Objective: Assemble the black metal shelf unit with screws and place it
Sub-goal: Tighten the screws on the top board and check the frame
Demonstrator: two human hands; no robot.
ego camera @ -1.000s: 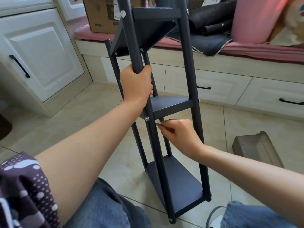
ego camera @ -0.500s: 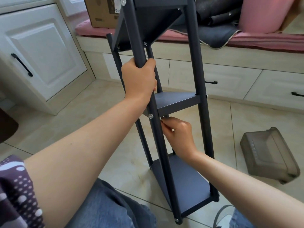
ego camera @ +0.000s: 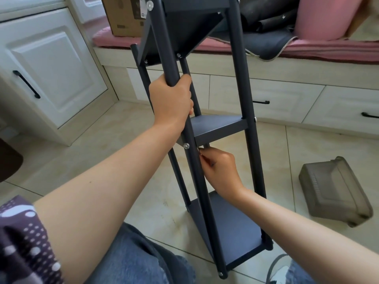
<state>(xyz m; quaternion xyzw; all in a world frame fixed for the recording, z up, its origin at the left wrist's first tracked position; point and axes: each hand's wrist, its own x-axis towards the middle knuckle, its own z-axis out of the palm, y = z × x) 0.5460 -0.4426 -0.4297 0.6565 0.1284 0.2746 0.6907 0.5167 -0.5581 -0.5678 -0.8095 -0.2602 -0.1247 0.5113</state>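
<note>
Tiled floor [ego camera: 123, 128], right hand [ego camera: 220, 169] still under middle shelf [ego camera: 217, 126], camera nearer

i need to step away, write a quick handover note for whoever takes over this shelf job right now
Left hand grips the front post, steadying the shelf unit upright on the floor.
Right hand is curled under the middle shelf, fingers pinching something small I cannot make out.
Done: three shelves are mounted; screw heads show at several joints.
Left: finish under the middle shelf, check remaining screws, place the unit.
</note>
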